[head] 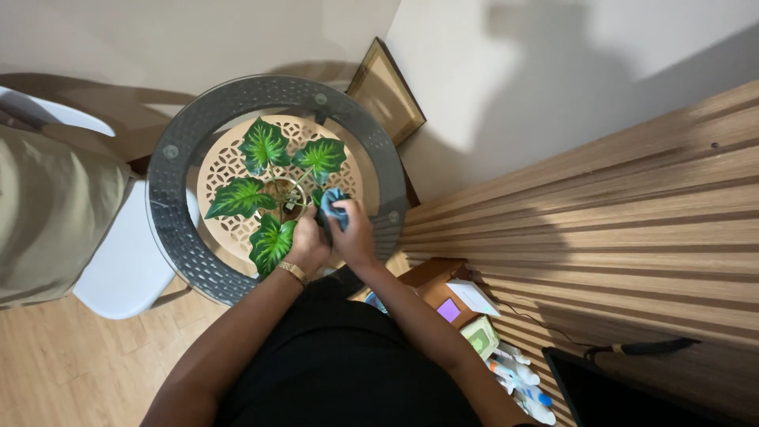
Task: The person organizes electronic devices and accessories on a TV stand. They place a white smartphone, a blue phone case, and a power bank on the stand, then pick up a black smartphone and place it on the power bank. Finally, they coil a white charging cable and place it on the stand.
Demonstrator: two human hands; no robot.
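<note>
Your right hand [353,233] grips the blue cloth [334,203] on a plant [273,186] leaf; your left hand [307,247] clasps a stem, mid-wipe, calling for gentle strokes.

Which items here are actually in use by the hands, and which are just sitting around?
In use:
- blue cloth, held in right hand
- potted plant, steadied by left hand
- round glass table under the plant

Lying about:
- picture frame leaning in the corner
- white chair
- boxes and bottles on the floor
</note>
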